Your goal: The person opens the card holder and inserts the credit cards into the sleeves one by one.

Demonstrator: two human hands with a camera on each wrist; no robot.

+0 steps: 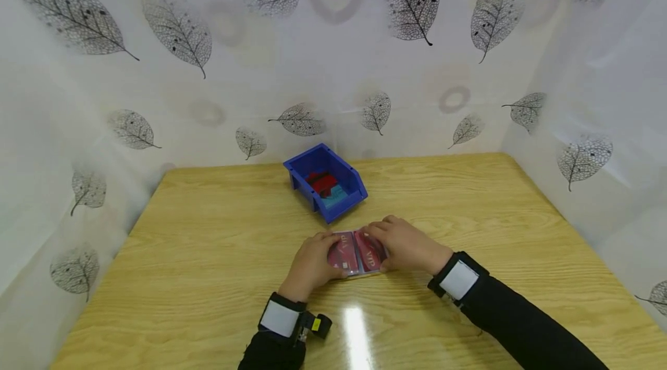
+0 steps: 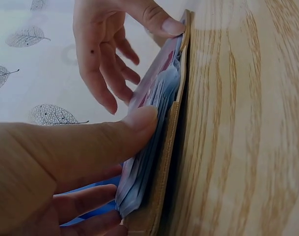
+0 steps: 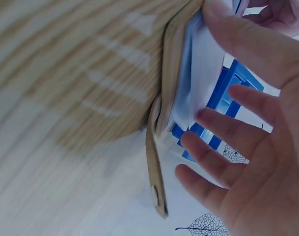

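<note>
A tan card holder (image 2: 165, 164) lies spread on the wooden table, its clear plastic sleeves (image 2: 170, 78) fanned in a stack. Two red cards lettered VIP show through them, a left card (image 1: 344, 255) and a right card (image 1: 369, 254). My left hand (image 1: 310, 264) grips the left side, thumb on the sleeves' near edge, fingers at the far edge. From the right, my right hand (image 1: 409, 247) holds the other half, its thumb at the near corner and its fingers reaching over the far side. A strap with a snap (image 3: 154, 172) sticks out from the cover.
A blue plastic bin (image 1: 344, 209) stands behind the card holder, with red pieces (image 1: 322, 183) and a light blue piece (image 1: 333, 196) inside. A leaf-printed white curtain (image 1: 333, 69) borders the wooden table (image 1: 219, 242) at the back and sides.
</note>
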